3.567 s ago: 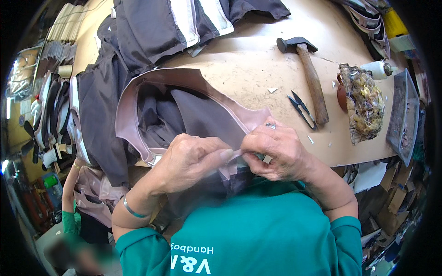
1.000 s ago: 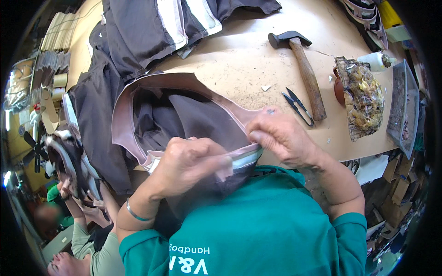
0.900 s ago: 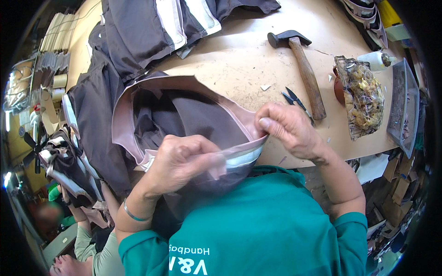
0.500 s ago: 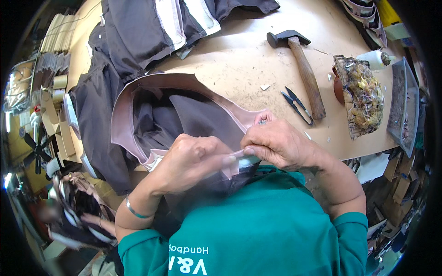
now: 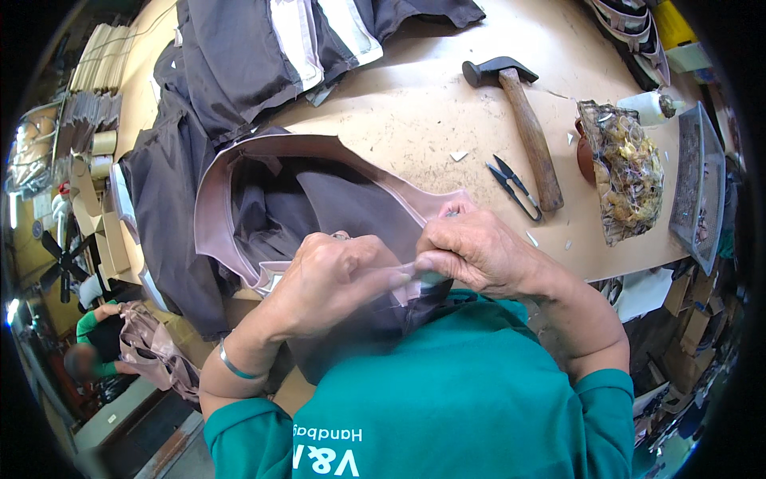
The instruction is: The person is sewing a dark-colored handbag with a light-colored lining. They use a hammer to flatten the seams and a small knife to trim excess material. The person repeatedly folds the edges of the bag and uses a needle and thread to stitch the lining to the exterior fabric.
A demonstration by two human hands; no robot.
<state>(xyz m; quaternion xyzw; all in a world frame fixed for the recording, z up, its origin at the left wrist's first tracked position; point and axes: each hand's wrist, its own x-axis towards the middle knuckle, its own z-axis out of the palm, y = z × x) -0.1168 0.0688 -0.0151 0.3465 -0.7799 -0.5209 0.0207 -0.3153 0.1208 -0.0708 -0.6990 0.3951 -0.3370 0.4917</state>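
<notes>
Two-handed pinch on a pink-edged dark bag piece (image 5: 343, 191)
Left hand (image 5: 339, 279) and right hand (image 5: 477, 249) both have a grip on it; hammer (image 5: 527, 124) lies on the counter (image 5: 399, 112).

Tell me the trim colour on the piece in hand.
Dusty pink; the trim shows best in the head view.

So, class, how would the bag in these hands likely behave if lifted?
The bag would probably sag: its dark lining lies in loose folds. Its pink rim may hold some shape, since it stands in an open curve. Thin-looking cloth suggests it's light for its size.
</notes>
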